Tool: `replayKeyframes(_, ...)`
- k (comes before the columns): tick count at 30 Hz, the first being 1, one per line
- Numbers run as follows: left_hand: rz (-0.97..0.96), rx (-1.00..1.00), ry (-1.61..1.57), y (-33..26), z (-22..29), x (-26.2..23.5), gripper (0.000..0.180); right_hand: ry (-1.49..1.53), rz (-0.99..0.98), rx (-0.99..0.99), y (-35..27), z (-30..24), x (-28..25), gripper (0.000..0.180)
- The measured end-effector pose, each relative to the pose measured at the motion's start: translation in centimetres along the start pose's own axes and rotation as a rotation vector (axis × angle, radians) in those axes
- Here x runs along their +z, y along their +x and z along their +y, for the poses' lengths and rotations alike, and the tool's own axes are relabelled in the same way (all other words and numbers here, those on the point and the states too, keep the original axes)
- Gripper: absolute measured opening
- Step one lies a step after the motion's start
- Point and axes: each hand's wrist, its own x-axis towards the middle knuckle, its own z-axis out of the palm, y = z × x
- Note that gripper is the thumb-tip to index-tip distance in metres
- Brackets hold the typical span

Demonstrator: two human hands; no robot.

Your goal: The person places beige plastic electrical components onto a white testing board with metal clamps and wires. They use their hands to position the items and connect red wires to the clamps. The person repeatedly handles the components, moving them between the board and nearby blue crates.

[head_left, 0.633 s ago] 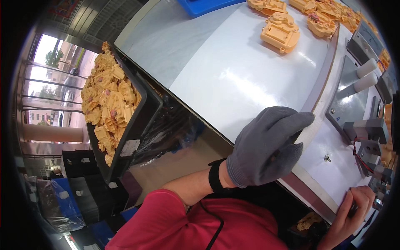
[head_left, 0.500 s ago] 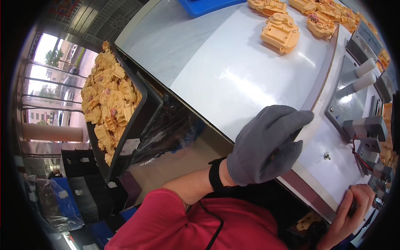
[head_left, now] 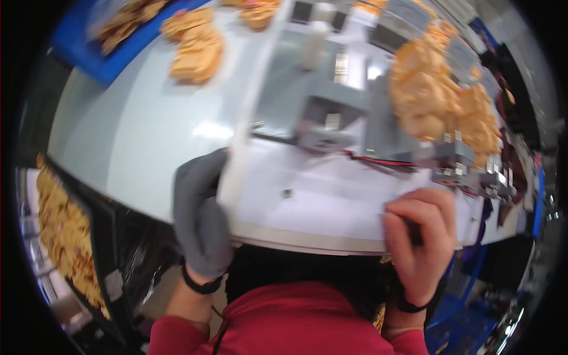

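Note:
My left hand (head_left: 201, 216), in a grey glove, is at the near left edge of a raised white board (head_left: 331, 204). Its fingers stretch forward with the thumb a little apart, and nothing shows in them. My bare right hand (head_left: 423, 239) is over the board's near right edge, fingers curled toward the thumb; whatever they may hold is hidden. Between the hands, a small metal switch-like piece (head_left: 287, 193) stands on the board. Beyond it is a grey fixture (head_left: 328, 115) with blocks, pale posts and red and black wires. The picture is smeared by motion.
Orange moulded plastic parts (head_left: 420, 94) are piled behind the fixture at right. Another orange part (head_left: 198, 53) lies on the white table (head_left: 130, 142). A blue tray (head_left: 77, 44) stands at far left. Below the table's left side, a black crate (head_left: 109, 236) holds many orange parts.
My view has swung right, bringing the fixture and board to the middle. The gloved left hand remains by the board's edge; the right hand shows more fully, with its fingers still curled.

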Motion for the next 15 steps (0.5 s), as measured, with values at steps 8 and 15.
replayKeyframes(8,0.038,-0.072,0.025,-0.27,0.11,0.43,0.046,0.028,0.000,-0.011,0.19,0.41,-0.26,0.019)
replayKeyframes(15,0.045,-0.070,0.010,-0.61,0.15,0.23,0.046,0.043,-0.007,-0.004,0.31,0.05,-0.37,0.019)
